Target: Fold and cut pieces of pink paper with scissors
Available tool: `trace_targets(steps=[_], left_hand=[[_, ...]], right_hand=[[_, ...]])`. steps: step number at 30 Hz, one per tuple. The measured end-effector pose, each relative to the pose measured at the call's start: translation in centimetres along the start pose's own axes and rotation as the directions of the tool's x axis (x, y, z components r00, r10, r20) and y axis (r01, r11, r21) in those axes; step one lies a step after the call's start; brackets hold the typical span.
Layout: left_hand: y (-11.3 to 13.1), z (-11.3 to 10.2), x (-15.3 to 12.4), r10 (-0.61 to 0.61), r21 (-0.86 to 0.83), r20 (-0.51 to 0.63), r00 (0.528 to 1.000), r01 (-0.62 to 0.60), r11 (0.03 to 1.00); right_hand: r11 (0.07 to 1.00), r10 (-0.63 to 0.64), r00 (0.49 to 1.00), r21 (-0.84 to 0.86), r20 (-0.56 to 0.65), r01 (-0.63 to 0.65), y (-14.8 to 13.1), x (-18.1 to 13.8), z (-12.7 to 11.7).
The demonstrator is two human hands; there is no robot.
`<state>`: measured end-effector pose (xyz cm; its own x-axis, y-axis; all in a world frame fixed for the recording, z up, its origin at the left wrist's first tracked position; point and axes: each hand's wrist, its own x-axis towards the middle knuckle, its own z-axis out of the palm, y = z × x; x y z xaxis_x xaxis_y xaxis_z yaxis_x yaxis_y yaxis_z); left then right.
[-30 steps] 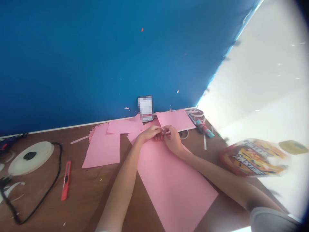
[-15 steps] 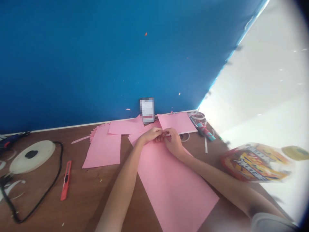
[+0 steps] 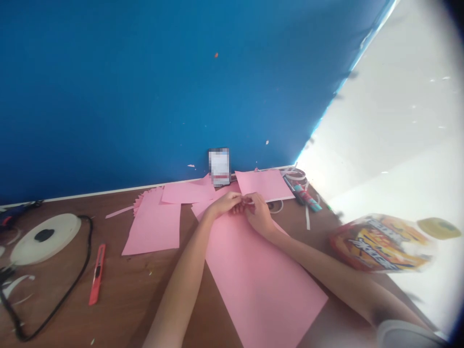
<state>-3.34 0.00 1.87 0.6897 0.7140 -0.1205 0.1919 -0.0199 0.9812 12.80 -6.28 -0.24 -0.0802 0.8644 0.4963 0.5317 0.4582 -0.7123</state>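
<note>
A large pink paper sheet [image 3: 264, 275] lies lengthwise on the brown table, running toward me beneath both wrists. Over its far end, my left hand [image 3: 228, 204] and my right hand [image 3: 258, 210] meet with fingertips pinched together. Whatever sits between the fingers is too small and hidden to name; it may be pale. Just beyond the right hand lies another pink sheet [image 3: 266, 184]. To the left of the left hand is a further pink sheet [image 3: 190, 191], overlapping a pink piece with a fringed edge [image 3: 155, 227].
A red box cutter [image 3: 97, 274] and a white round disc [image 3: 47, 238] with a black cable [image 3: 85, 270] are at left. A screen device [image 3: 219, 166] leans on the blue wall. At right are a bottle [image 3: 386, 242] and a teal-and-red roll [image 3: 307, 197] near white strips.
The view has shifted slightly, so the table items at left sit a bit lower and further left. Both hands keep the same pinched pose over the sheet.
</note>
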Motion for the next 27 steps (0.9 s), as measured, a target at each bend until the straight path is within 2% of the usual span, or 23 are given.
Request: trace_targets(steps=[19,27], left_hand=[[0.00,0.14,-0.11,-0.037,0.023,0.031,0.999,0.036,0.999],[0.11,0.09,-0.18,-0.013,0.024,0.009,1.000,0.013,1.000]], right_hand=[[0.999,0.043,0.999,0.017,0.014,-0.043,-0.22,0.18,-0.15],[1.000,-0.002,1.000,-0.016,-0.025,0.001,-0.04,0.16,-0.03]])
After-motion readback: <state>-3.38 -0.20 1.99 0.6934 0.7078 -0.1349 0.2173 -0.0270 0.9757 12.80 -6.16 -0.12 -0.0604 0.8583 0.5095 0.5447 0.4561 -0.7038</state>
